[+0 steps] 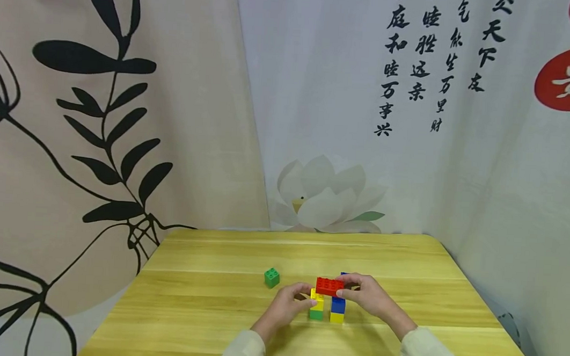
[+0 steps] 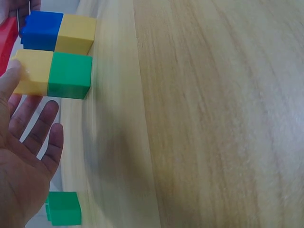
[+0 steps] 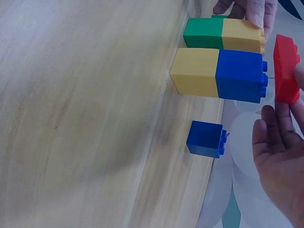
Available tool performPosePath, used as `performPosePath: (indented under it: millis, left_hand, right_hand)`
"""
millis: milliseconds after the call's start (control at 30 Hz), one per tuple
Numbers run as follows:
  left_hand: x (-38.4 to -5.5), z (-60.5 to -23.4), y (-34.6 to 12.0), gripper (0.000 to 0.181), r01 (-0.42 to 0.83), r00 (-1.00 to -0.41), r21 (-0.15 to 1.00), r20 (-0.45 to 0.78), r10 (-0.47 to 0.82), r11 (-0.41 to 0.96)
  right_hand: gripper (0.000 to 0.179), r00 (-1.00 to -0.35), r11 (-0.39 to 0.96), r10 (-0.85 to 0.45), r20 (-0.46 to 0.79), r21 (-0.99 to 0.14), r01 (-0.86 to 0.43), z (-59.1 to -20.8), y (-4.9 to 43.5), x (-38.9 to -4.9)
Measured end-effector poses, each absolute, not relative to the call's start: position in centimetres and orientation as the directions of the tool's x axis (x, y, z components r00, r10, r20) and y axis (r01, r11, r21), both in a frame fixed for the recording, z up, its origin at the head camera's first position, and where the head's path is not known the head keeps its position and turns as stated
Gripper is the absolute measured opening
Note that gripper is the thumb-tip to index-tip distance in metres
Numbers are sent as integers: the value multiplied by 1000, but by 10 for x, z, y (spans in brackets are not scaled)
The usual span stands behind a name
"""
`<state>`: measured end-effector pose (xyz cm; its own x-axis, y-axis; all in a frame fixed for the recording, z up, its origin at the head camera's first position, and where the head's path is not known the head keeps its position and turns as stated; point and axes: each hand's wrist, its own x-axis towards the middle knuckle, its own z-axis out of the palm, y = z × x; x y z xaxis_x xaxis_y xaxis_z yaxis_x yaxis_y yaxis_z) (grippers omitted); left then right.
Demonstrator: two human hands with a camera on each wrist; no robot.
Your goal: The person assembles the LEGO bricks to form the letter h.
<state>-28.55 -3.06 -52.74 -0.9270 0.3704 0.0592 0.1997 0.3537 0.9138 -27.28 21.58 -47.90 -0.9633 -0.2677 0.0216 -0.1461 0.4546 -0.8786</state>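
Between thumb and fingers, my right hand holds a red brick in the air. In the right wrist view a narrow gap parts that red brick from the studs of a blue brick. This blue brick sits on a yellow brick, forming one short tower. Beside it stands a second tower, a yellow brick on top of a green brick. My left hand pinches the upper yellow brick of that tower, its other fingers spread loosely.
A loose green brick lies on the wooden table to the left, farther back. Behind the towers, a single blue brick stands, mostly hidden by my right hand in the head view. A printed curtain hangs past the table's back edge.
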Motion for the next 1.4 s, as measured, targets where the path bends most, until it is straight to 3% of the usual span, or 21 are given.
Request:
performPosePath:
  millis: [533,1400]
  left_hand:
    - [-287,-526,-31,32,193,-925,906,40,378,377]
    - [-287,-522,-29,28,173,-929,908,21,370,383]
  right_hand:
    - [39,-935,391,-352,44,-901,-189,-485,210,-276]
    - [38,-920,424,-390,40,-879,-217,-483,209,-278]
